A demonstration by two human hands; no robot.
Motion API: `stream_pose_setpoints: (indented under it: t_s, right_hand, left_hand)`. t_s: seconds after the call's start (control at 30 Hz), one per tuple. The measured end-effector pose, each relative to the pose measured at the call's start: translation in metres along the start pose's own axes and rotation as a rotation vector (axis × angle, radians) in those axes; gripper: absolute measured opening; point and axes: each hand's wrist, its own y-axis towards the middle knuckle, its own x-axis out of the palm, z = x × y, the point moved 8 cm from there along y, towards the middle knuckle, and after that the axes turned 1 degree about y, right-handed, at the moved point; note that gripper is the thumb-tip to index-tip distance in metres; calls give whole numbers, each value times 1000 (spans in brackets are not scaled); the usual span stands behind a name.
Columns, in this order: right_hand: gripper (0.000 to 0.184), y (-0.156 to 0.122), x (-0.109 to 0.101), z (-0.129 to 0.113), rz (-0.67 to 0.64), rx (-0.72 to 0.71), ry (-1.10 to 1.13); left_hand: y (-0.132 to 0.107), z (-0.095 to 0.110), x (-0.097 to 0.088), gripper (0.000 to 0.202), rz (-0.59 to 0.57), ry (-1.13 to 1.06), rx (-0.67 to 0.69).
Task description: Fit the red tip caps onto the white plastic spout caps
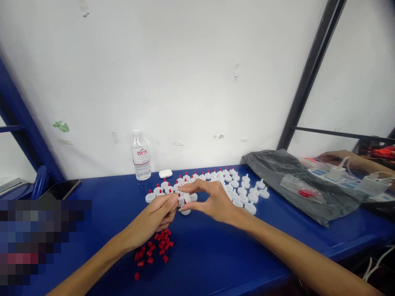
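Observation:
Between the fingertips of my right hand (pixel 212 199) is a white nozzle cap (pixel 187 197), gripped by its round edge with thumb and fingers and turned on its side. My left hand (pixel 165 209) is closed in a pinch against the narrow side of that cap; what its fingertips hold is hidden. Below my left hand, small red tip caps (pixel 162 244) lie loose on the blue table (pixel 216 255). Behind both hands, many white nozzle caps stand in rows, spout up. Those at the left and back wear red tips (pixel 164 184); those at the right (pixel 250 208) have bare white spouts.
A water bottle (pixel 141 158) and a small white case (pixel 165 173) stand by the wall. On the right lies a grey plastic bag (pixel 296 185), with a clear bag (pixel 304 191) of red pieces on it. Power strips and another person's arm (pixel 348 158) are beyond.

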Motion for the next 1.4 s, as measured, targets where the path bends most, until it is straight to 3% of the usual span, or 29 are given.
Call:
stream_pose_setpoints:
  t_s: [0.23, 0.67, 1.13, 1.3, 1.4]
  right_hand:
    - [31, -5, 3, -9, -10, -122, -86]
    - [27, -11, 6, -13, 52, -203, -59]
    - [21, -14, 12, -12, -16, -143, -98]
    - [30, -18, 15, -2, -2, -90, -71]
    - [37, -19, 17, 6, 5, 17, -48]
  left_hand:
    - [0, 7, -3, 42, 0, 72, 74]
    - [-5, 6, 5, 40, -16, -35, 23]
    - [-6, 0, 6, 42, -35, -39, -22]
    - [-6, -5, 3, 43, -9, 12, -32]
    - [-4, -6, 1, 43, 11, 53, -20]
